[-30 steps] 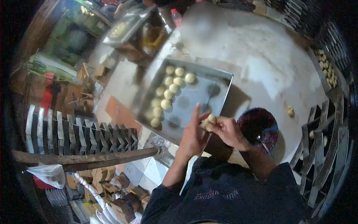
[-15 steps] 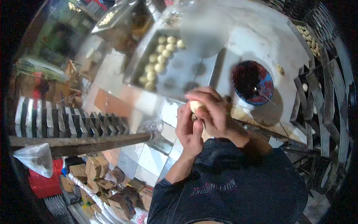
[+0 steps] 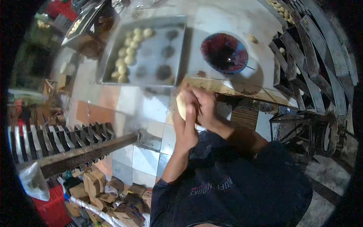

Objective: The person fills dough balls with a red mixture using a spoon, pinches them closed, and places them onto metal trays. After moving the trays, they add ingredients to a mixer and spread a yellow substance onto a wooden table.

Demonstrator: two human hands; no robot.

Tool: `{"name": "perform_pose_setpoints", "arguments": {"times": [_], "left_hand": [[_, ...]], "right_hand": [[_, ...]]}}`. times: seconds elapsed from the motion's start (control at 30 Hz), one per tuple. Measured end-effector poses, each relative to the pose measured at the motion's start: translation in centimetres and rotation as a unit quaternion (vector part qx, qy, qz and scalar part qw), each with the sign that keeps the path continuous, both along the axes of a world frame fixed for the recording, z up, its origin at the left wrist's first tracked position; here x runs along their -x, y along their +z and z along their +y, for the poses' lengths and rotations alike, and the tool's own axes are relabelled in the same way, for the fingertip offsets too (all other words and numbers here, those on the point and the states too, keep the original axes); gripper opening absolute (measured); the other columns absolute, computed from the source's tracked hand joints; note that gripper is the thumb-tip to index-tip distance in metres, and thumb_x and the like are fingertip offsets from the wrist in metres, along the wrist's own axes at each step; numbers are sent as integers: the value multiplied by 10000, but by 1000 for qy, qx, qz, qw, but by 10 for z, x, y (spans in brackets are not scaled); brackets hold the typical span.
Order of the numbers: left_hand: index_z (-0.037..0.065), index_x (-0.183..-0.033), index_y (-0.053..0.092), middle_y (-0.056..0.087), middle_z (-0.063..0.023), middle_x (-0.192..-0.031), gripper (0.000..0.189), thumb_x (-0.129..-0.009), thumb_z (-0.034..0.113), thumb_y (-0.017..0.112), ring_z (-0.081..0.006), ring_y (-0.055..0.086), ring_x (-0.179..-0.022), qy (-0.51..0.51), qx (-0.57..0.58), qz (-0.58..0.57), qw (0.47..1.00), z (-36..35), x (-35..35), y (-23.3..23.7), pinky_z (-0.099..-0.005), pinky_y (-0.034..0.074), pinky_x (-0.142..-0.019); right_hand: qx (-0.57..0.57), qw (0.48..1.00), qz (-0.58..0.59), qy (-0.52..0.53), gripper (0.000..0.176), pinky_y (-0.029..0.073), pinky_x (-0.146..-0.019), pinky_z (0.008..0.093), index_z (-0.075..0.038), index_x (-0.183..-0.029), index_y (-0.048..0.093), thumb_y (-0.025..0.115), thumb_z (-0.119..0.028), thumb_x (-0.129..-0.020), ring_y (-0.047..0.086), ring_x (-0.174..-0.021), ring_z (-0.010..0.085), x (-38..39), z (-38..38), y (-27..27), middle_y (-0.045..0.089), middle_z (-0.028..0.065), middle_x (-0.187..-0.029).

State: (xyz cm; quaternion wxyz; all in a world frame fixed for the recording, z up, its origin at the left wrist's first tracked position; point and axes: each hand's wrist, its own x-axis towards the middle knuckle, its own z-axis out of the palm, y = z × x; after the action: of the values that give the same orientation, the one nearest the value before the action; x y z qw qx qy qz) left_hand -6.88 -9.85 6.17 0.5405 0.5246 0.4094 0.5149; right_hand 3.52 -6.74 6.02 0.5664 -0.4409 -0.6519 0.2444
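Observation:
In front of my chest, my left hand (image 3: pixel 183 130) is closed around a pale piece of dough (image 3: pixel 182 107). The dough looks smooth and elongated along the fingers. My right hand (image 3: pixel 204 105) is pressed against it from the other side, fingers bent and blurred. Just beyond the hands lies a shallow metal tray (image 3: pixel 153 56). Rows of pale dough balls (image 3: pixel 129 52) fill its left side, with dark round marks on its bare metal. To its right stands a blue bowl (image 3: pixel 242 56) with a dark reddish filling inside and a thin handle over the rim.
A small dough-coloured lump (image 3: pixel 253 38) lies on the white tabletop (image 3: pixel 196 34). Stacked metal trays (image 3: pixel 321 56) stand at right, and more metal pieces (image 3: pixel 56 140) line a beam (image 3: pixel 87 151) at left. Cardboard boxes (image 3: pixel 94 183) pile up at lower left.
The view has shifted, so tray and bowl appear further left. The dough, a rounded ball between the hands before, now shows as a longer shape. Both hands still hold it.

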Motion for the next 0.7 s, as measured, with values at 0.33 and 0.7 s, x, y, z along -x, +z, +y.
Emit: {"name": "perform_pose_setpoints", "arguments": {"times": [0.33, 0.7], "left_hand": [[-15, -980, 595, 617, -8, -827, 258, -938, 233, 539, -77, 551, -669, -165, 226, -146, 949, 52, -55, -51, -216, 455, -615], [-52, -1298, 410, 479, -175, -1308, 498, -892, 214, 525, -260, 504, -1186, -169, 289, -256, 907, 114, -44, -57, -360, 444, -975]], "right_hand": [[42, 999, 20, 18, 251, 401, -815, 369, 2, -887, 603, 551, -242, -866, 506, -921, 298, -99, 62, -49, 480, 168, -954], [396, 825, -388, -115, 313, 448, -637, 525, 68, -879, 493, 620, -209, -811, 591, -715, 438, -219, 91, -67, 593, 244, -715]]}}
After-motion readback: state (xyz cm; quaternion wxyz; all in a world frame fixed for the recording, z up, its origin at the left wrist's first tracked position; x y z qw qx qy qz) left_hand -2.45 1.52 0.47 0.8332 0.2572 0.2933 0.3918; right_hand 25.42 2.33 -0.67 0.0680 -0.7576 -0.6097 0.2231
